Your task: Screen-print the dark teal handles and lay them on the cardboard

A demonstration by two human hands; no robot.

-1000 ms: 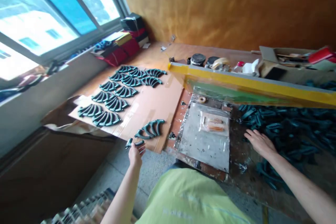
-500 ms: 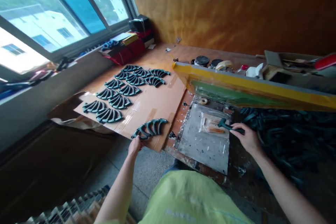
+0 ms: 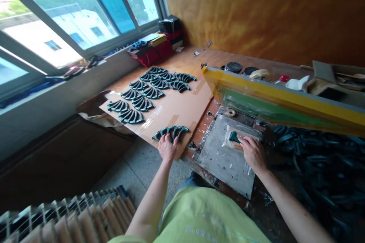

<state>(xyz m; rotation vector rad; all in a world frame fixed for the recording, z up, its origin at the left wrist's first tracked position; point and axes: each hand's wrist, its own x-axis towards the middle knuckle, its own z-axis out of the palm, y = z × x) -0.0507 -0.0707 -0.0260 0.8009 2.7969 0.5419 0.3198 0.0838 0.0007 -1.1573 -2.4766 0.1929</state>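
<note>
Right of centre in the frame, the right hand (image 3: pixel 253 154) has its thumb and fingers closed on the handle of a dark green T-shaped piece (image 3: pixel 234 136), whose head points to the left. That piece lies over a plastic-covered pad (image 3: pixel 227 142) on the upper part of a grey metal plate (image 3: pixel 224 171); the hand hides whether its whole length touches the pad. Near the middle of the frame, the left hand (image 3: pixel 167 148) is palm down, its fingers somewhat spread over the lower edge of a fanned row of similar pieces (image 3: pixel 173 131); whether they pinch any one of them I cannot tell. The row lies at the near edge of a cardboard sheet (image 3: pixel 171 110), and more fans of pieces (image 3: pixel 152 93) cover that sheet's upper-left half. A ring of tape (image 3: pixel 234 113) sits at the plate's top edge, below a tilted frame edged in yellow (image 3: pixel 273 89) with a green panel (image 3: pixel 251 104). At the right of the picture, a loose heap of dark pieces (image 3: pixel 327 167) spreads under and in front of that frame. Farther out, black-lidded jars (image 3: pixel 234 67) and an open carton (image 3: pixel 323 79) stand behind it, windows (image 3: pixel 59 22) fill the upper left, and a slatted rack (image 3: pixel 71 220) occupies the lower left.
</note>
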